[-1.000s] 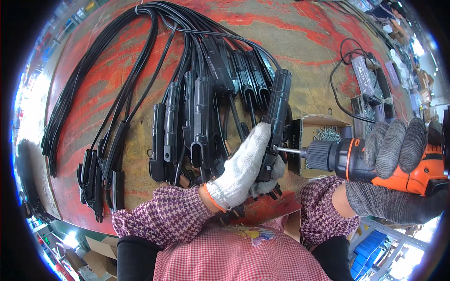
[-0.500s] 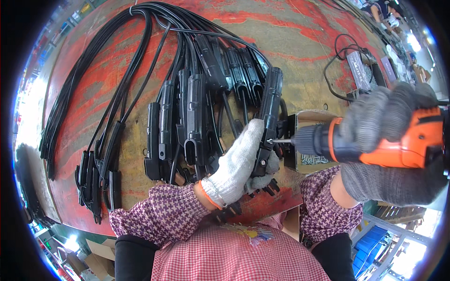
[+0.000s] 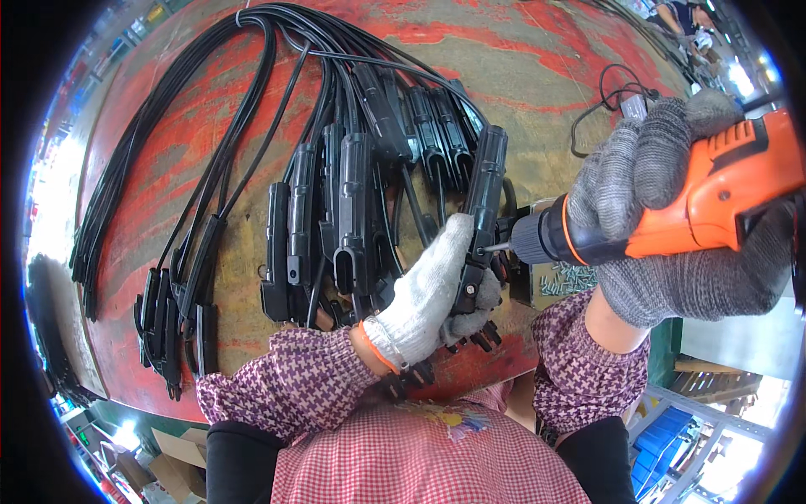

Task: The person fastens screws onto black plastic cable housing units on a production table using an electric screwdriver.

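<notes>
My left hand (image 3: 426, 281), in a white knit glove, is closed round the lower part of a black plastic handle-like part (image 3: 485, 176) that stands tilted, with a cable at its top. In a grey knit glove, my right hand (image 3: 663, 193) grips an orange and black power screwdriver (image 3: 705, 197) held level. Its thin bit (image 3: 497, 248) points left and meets the side of the black part near my left thumb. A round screw head shows lower on the same part. More black parts of this kind (image 3: 351, 193) lie to the left, joined to black cables.
Beneath the screwdriver's chuck is a cardboard box of small silver screws (image 3: 567, 279). A tied bundle of black cables (image 3: 180, 88) arcs over the worn red and brown table (image 3: 537, 92). A thin black cord (image 3: 592, 113) lies at the far right. Another person (image 3: 684, 21) is at the upper right.
The screwdriver has moved left against the black part and its rear has tipped up. The screw seen on the bit's tip has gone into the part's side. My left hand keeps its hold.
</notes>
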A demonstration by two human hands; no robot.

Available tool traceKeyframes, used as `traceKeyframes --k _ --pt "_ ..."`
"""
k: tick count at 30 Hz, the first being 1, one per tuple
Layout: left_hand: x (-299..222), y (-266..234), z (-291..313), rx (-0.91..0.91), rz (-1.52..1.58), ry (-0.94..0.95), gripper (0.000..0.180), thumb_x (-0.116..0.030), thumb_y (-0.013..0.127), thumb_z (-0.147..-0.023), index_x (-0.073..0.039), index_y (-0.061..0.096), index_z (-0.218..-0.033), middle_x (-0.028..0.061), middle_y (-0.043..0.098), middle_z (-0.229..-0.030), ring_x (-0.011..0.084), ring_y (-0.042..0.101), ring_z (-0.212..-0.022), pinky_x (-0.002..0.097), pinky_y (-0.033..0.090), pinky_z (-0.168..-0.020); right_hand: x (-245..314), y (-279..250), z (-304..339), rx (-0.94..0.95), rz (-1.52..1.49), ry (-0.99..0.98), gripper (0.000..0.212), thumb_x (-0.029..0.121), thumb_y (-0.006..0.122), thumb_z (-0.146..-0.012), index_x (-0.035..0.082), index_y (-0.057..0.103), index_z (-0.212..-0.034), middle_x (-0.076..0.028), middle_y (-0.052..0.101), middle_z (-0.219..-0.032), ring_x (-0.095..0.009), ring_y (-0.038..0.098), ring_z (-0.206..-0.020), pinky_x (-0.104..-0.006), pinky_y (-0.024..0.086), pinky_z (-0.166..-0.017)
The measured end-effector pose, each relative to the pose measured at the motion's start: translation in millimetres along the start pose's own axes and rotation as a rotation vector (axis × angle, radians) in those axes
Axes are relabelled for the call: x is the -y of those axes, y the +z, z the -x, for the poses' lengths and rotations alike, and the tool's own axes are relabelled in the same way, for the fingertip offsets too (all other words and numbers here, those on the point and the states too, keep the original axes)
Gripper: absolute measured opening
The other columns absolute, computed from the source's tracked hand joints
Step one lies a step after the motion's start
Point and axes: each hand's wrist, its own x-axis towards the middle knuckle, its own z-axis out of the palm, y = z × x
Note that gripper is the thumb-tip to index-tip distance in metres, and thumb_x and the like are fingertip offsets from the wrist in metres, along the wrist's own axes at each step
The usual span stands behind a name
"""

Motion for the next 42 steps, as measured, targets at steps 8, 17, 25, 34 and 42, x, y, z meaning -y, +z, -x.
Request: traceKeyframes --k 8,17,25,34,42 --pt "0.5 0.1 -0.7 0.032 -0.026 0.022 0.062 -0.062 0.034 -0.096 -0.007 0.053 -0.073 0.0022 0.049 -0.056 0.01 0.037 -0.035 0.0214 0.025 -0.031 0.9 6.2 0.9 -0.028 0.003 0.006 0.068 0.059 0.055 -0.08 0.006 0.051 -0.123 -0.008 0.054 -0.08 -0.019 0.053 -0.062 -0.0318 0.044 -0.052" --pt "4.8 -1.2 -0.6 -0.01 0.007 0.029 0.062 -0.063 0.038 -0.094 -0.006 0.056 -0.075 0.0039 0.054 -0.058 0.0121 0.041 -0.036 0.0238 0.028 -0.031 2.1 8.3 -4.2 0.456 -0.11 0.082 0.072 0.061 0.055 -0.078 0.005 0.051 -0.124 -0.012 0.054 -0.08 -0.021 0.053 -0.06 -0.0325 0.042 -0.049" --pt "2.4 1.5 -2.3 -0.029 -0.01 0.044 0.059 -0.063 0.042 -0.092 -0.008 0.057 -0.078 0.0039 0.055 -0.058 0.0123 0.043 -0.036 0.023 0.028 -0.031 -13.2 9.7 11.7 0.286 -0.391 0.067 0.072 0.06 0.056 -0.079 0.004 0.05 -0.124 -0.013 0.054 -0.079 -0.023 0.051 -0.056 -0.033 0.041 -0.047" --pt "1.1 -2.1 -0.7 0.062 0.077 0.059 0.054 -0.06 0.042 -0.094 -0.009 0.053 -0.082 0.0036 0.05 -0.059 0.0121 0.038 -0.038 0.0235 0.028 -0.034 32.5 -57.0 43.3 0.229 -0.001 -0.222 0.063 0.052 0.061 -0.079 0.004 0.051 -0.119 -0.01 0.055 -0.077 -0.02 0.052 -0.055 -0.0301 0.043 -0.048" --pt "-3.8 -17.4 83.5 0.126 -0.137 0.185 0.036 -0.049 0.041 -0.099 -0.019 0.045 -0.117 -0.0005 0.045 -0.056 0.0081 0.035 -0.037 0.0218 0.022 -0.034 -6.9 -49.2 95.0 0.084 -0.212 -0.06 0.054 0.03 0.07 -0.079 0.002 0.045 -0.118 -0.011 0.054 -0.072 -0.021 0.053 -0.052 -0.0333 0.047 -0.047"
